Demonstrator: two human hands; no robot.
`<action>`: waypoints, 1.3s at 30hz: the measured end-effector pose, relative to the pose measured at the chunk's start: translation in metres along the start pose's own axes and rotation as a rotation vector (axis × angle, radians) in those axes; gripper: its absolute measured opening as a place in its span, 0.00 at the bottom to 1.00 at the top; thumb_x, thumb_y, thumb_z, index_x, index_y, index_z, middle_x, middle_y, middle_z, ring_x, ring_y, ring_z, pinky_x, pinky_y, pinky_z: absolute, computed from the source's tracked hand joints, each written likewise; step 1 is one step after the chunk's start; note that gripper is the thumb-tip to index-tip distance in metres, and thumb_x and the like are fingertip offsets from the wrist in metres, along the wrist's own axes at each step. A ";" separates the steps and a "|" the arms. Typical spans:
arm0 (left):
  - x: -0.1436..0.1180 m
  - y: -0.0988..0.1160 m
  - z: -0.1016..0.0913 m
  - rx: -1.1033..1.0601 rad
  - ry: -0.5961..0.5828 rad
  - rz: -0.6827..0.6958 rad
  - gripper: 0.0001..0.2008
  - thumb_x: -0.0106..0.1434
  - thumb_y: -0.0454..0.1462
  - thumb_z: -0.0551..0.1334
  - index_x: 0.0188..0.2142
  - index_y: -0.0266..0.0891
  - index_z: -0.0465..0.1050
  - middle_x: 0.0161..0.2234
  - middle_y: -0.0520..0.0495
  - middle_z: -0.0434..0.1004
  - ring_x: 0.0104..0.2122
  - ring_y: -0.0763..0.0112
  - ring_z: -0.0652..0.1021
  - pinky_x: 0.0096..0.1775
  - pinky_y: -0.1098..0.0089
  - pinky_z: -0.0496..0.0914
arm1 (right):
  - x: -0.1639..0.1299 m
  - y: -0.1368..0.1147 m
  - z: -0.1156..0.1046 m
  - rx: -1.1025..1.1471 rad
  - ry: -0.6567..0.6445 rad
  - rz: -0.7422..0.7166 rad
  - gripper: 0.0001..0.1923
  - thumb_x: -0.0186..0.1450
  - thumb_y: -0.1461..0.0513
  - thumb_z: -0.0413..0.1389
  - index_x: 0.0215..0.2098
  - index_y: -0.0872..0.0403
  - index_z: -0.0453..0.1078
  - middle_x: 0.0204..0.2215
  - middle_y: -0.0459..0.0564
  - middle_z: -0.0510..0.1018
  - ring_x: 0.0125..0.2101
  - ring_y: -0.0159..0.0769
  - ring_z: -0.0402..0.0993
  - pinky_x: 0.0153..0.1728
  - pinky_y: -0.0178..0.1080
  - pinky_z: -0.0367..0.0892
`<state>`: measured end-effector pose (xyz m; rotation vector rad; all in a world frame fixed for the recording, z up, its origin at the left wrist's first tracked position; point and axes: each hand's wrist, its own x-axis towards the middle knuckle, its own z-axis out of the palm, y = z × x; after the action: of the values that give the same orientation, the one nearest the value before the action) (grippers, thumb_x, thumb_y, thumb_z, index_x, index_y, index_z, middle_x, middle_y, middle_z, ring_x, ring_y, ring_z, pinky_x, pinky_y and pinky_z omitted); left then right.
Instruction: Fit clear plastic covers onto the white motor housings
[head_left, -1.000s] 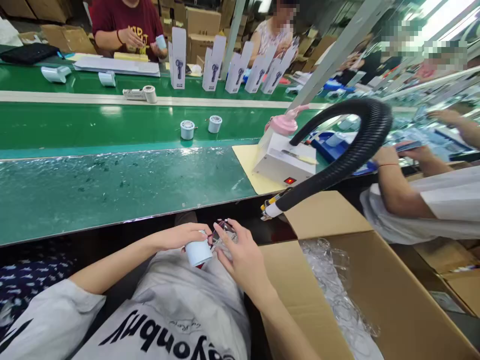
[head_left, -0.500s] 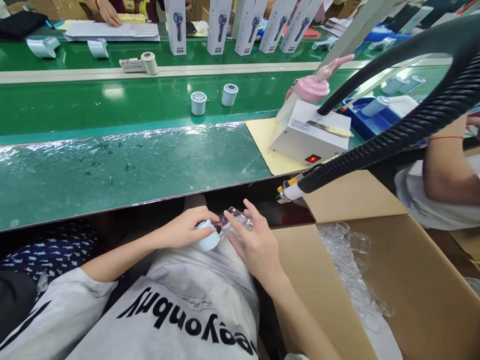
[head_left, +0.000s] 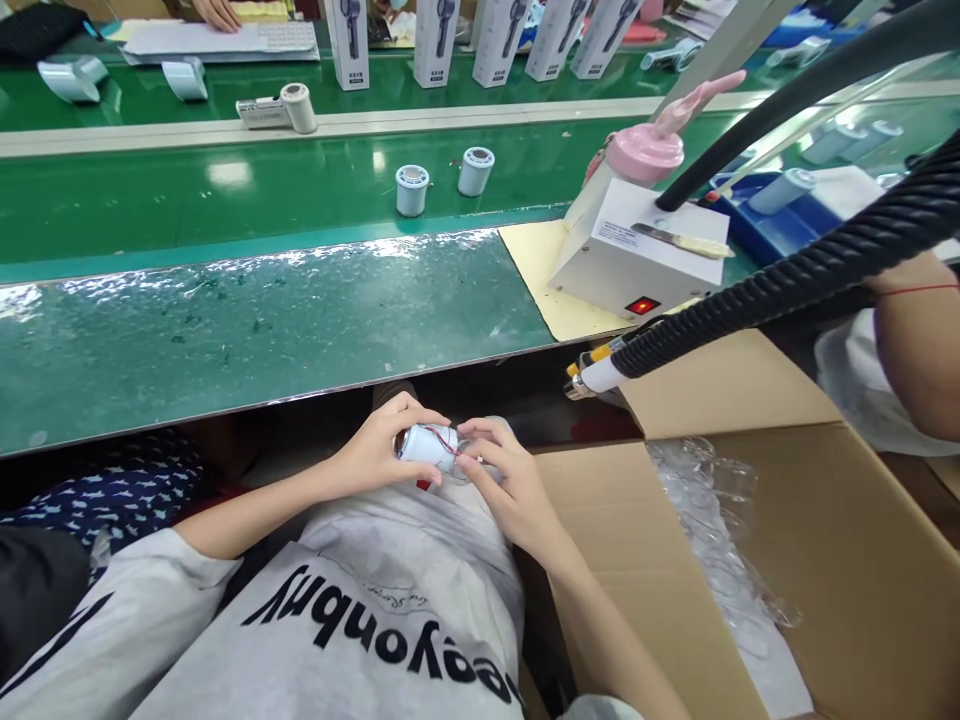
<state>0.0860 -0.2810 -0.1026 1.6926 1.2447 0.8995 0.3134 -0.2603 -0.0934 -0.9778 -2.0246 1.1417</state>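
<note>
Above my lap, my left hand [head_left: 386, 450] grips a light-blue cylindrical part [head_left: 427, 446] lying on its side, thumb below and fingers above. Thin red and dark wires [head_left: 451, 440] run along the cylinder's right end. My right hand [head_left: 511, 482] is closed around a clear plastic cup [head_left: 454, 468], mostly hidden by the fingers, which meets that same end of the cylinder. Its fingertips are close to the wires; whether they pinch them I cannot tell.
On the green bench stand two light-blue cylinders [head_left: 412, 190] and a white box [head_left: 637, 255] with a lit red switch. A black ribbed hose [head_left: 750, 290] crosses at right. Below it, a cardboard carton [head_left: 847, 540] holds clear plastic cups [head_left: 705, 500]. Product boxes [head_left: 435, 45] line the back.
The clear cup and the blue cylinder, apart before, have come together. My right hand has moved left and its fingers have closed in. The cylinder has turned, showing its wires.
</note>
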 end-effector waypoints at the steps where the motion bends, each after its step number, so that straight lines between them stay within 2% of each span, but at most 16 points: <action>1: 0.000 -0.005 0.001 -0.001 -0.009 0.022 0.33 0.50 0.53 0.77 0.52 0.42 0.80 0.44 0.43 0.73 0.44 0.59 0.76 0.48 0.58 0.74 | 0.001 -0.001 0.000 0.029 0.033 0.018 0.14 0.72 0.59 0.54 0.29 0.52 0.74 0.44 0.54 0.77 0.44 0.42 0.78 0.44 0.43 0.73; 5: 0.000 -0.015 0.001 -0.024 -0.151 0.062 0.34 0.50 0.50 0.78 0.56 0.46 0.78 0.56 0.38 0.72 0.56 0.52 0.75 0.59 0.51 0.70 | 0.004 0.002 -0.003 0.184 0.099 0.100 0.16 0.69 0.58 0.58 0.24 0.51 0.75 0.38 0.52 0.79 0.40 0.41 0.79 0.40 0.41 0.73; 7: -0.001 -0.014 0.000 -0.080 -0.224 0.035 0.35 0.53 0.48 0.77 0.59 0.46 0.75 0.58 0.38 0.74 0.57 0.52 0.76 0.59 0.52 0.71 | 0.005 0.005 -0.005 0.285 0.103 0.151 0.18 0.68 0.55 0.61 0.21 0.51 0.75 0.37 0.52 0.81 0.41 0.42 0.79 0.42 0.42 0.75; 9: -0.002 -0.009 -0.001 -0.158 -0.249 -0.019 0.36 0.55 0.46 0.76 0.62 0.45 0.72 0.57 0.38 0.77 0.56 0.52 0.77 0.55 0.55 0.74 | 0.004 0.007 -0.007 0.377 0.083 0.178 0.19 0.68 0.51 0.62 0.22 0.50 0.77 0.40 0.53 0.84 0.44 0.44 0.81 0.46 0.45 0.76; 12: -0.005 -0.003 0.000 -0.327 -0.211 -0.145 0.38 0.53 0.44 0.76 0.62 0.42 0.70 0.58 0.36 0.76 0.52 0.54 0.80 0.49 0.60 0.77 | 0.000 0.009 -0.011 0.345 0.000 0.115 0.12 0.62 0.49 0.68 0.33 0.48 0.82 0.51 0.55 0.83 0.53 0.50 0.79 0.52 0.50 0.76; 15: -0.007 -0.002 0.002 -0.500 -0.193 -0.255 0.39 0.52 0.45 0.77 0.62 0.41 0.69 0.56 0.36 0.76 0.45 0.60 0.82 0.43 0.63 0.77 | -0.006 0.008 -0.012 0.124 -0.047 -0.025 0.20 0.61 0.54 0.71 0.50 0.45 0.80 0.58 0.55 0.79 0.59 0.52 0.75 0.58 0.53 0.73; 18: -0.008 -0.002 0.001 -0.511 -0.215 -0.279 0.40 0.52 0.46 0.77 0.63 0.41 0.69 0.55 0.37 0.77 0.40 0.64 0.81 0.40 0.66 0.76 | -0.012 0.008 -0.012 0.022 -0.039 -0.116 0.19 0.65 0.57 0.67 0.55 0.45 0.76 0.59 0.54 0.78 0.60 0.50 0.74 0.59 0.51 0.73; 21: -0.008 0.001 -0.004 -0.417 -0.221 -0.216 0.42 0.51 0.47 0.77 0.64 0.43 0.68 0.56 0.38 0.77 0.44 0.61 0.81 0.42 0.65 0.76 | -0.014 0.008 -0.013 0.024 -0.035 -0.130 0.19 0.66 0.56 0.67 0.54 0.46 0.74 0.58 0.55 0.79 0.59 0.50 0.75 0.58 0.50 0.74; 25: -0.008 0.005 -0.010 -0.345 -0.230 -0.059 0.41 0.52 0.47 0.77 0.64 0.49 0.70 0.60 0.39 0.75 0.57 0.52 0.77 0.54 0.57 0.74 | -0.014 0.008 -0.014 0.084 -0.058 -0.071 0.21 0.65 0.53 0.67 0.54 0.46 0.73 0.57 0.55 0.80 0.56 0.50 0.79 0.55 0.50 0.76; 32: -0.009 0.006 -0.016 -0.259 -0.242 0.194 0.40 0.57 0.41 0.76 0.67 0.55 0.66 0.64 0.41 0.72 0.63 0.52 0.74 0.62 0.54 0.70 | -0.012 0.000 -0.012 0.332 -0.097 0.095 0.21 0.63 0.52 0.69 0.52 0.47 0.73 0.53 0.54 0.81 0.52 0.46 0.80 0.52 0.47 0.79; 39: -0.011 0.007 -0.017 -0.205 -0.249 0.223 0.38 0.58 0.42 0.75 0.66 0.52 0.67 0.64 0.38 0.72 0.63 0.51 0.73 0.64 0.51 0.67 | -0.012 -0.004 -0.008 0.526 -0.111 0.286 0.24 0.61 0.47 0.69 0.50 0.47 0.72 0.49 0.52 0.79 0.46 0.41 0.81 0.46 0.41 0.79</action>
<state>0.0705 -0.2891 -0.0900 1.7378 0.7837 0.8817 0.3251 -0.2680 -0.0880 -0.9568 -1.5585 1.7997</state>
